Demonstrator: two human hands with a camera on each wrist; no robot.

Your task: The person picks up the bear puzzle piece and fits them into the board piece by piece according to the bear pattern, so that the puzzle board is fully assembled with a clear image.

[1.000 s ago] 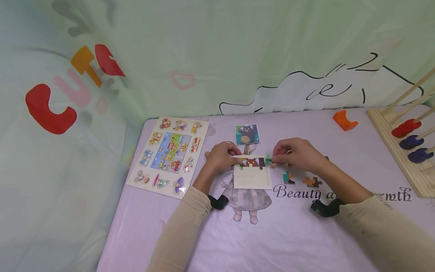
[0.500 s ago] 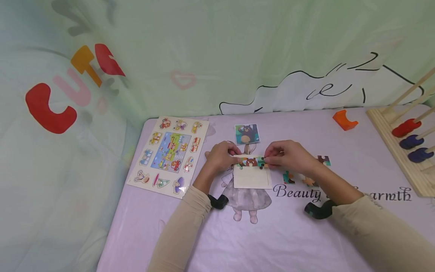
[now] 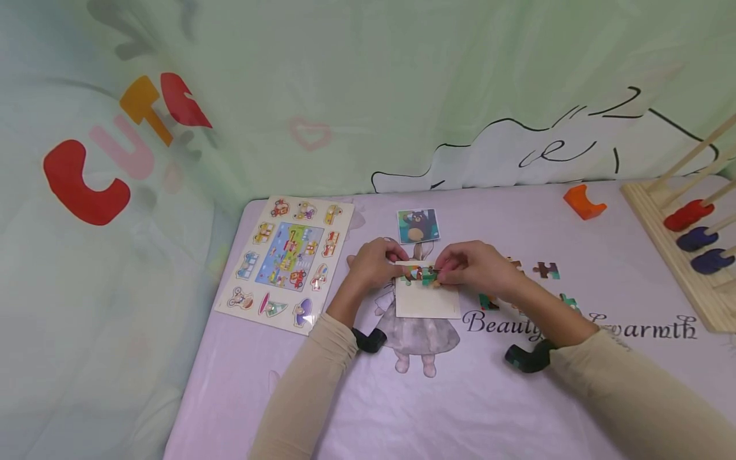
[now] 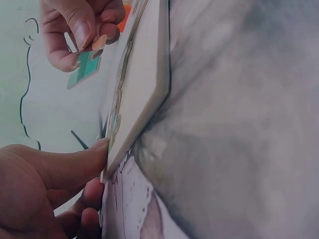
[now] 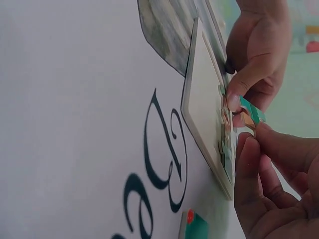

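Puzzle piece (image 4: 84,71), partly hidden, is pinched by right hand (image 3: 476,267); left hand (image 3: 375,263) grips puzzle board (image 3: 427,303), obscuring some edge.

Your tray (image 3: 428,305) looks like smooth, matt pale wood on softly sheened, creased cloth (image 3: 460,415). At nine o'clock your picture board (image 3: 285,320) gives a glossy glare; at two you have a smooth orange plastic-looking block (image 3: 581,206), at three a matt wooden stand (image 3: 697,294).

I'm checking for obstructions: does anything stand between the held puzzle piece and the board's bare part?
Nothing visible does. The right hand pinches the piece above the board; the left hand grips the board's corner, clear of its bare part.
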